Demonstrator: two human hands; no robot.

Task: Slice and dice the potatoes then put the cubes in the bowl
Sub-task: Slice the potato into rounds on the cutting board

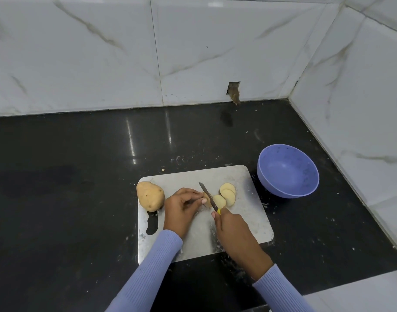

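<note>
The left hand (pixel 181 207) pinches a potato end (pixel 207 200) on the board (pixel 249 212). The right hand (pixel 232 228) grips a knife (pixel 208 196), its blade against the potato beside cut slices (pixel 227 194).

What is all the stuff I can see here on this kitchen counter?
Whole potato: one, tan, left end of the cutting board.
Potato end piece: one, tan, pinched under the left fingertips.
Potato slices: about four, pale yellow, overlapping right of the blade.
Knife: one, steel blade, yellow handle, over the end piece.
Cutting board: one, grey metal, mid-counter.
Bowl: one, lilac, empty, right of the board.
Countertop: black, scattered scraps.
Wall tiles: white marbled.
Left hand: holding the end piece.
Right hand: gripping the knife.
</note>
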